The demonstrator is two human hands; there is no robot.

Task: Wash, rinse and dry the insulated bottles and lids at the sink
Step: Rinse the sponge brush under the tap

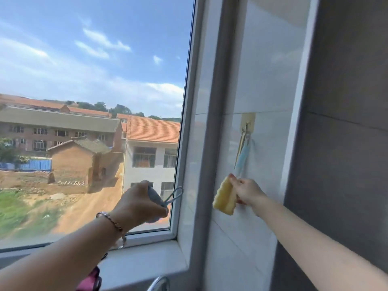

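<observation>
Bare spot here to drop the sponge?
White window sill is bare between the white window frame and the chrome tap, up to the white tiled wall. Crowded: the gold wall hook, already loaded, just above the right hand holding the yellow ridged sponge.

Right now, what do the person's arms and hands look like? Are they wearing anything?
Both arms are bare: no sleeves, no gloves. The left arm has a thin braided bracelet at the wrist, pinkish and dark, with a small charm hanging. The right arm wears nothing. One nail on the right hand looks red, perhaps polish.
</observation>
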